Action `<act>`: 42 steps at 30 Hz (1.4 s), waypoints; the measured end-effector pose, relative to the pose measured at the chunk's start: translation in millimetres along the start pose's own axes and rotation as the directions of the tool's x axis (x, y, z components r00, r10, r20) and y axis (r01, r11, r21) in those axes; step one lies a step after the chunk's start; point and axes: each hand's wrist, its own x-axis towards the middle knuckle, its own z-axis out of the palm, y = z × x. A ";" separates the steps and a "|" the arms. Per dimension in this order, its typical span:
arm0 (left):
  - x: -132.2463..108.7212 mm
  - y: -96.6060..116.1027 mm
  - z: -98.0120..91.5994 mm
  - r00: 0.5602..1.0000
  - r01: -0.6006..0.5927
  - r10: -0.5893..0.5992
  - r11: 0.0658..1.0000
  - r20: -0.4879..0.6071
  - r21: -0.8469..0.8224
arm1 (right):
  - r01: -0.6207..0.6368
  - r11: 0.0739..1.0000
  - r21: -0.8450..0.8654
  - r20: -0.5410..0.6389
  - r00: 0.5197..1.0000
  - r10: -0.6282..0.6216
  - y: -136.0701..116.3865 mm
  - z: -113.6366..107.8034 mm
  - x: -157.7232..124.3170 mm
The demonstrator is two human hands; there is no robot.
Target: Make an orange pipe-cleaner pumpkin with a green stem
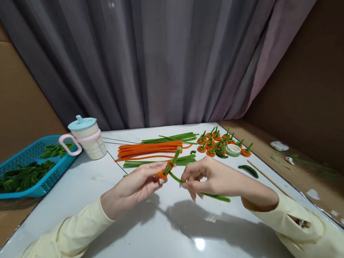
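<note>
— Where's the orange coil (162,174)?
— Pinched in my left hand (132,189), above the surface's (117,239) middle. My right hand (212,178) grips the green stem (217,197), seemingly winding it on; tightening calls for a firm pinch.

A small orange pipe-cleaner coil (161,174) sits pinched in the fingertips of the left hand (129,190). A green pipe cleaner (173,159) crosses it at a tilt. Its upper end points to 1 o'clock, and its long tail runs toward 4 o'clock through the right hand (212,178).
</note>
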 end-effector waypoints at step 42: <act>-10.8 -2.3 4.9 0.922 -0.318 0.381 0.653 0.064 0.687 | 0.038 0.998 0.045 0.251 0.967 -0.048 0.4 -14.9 -1.6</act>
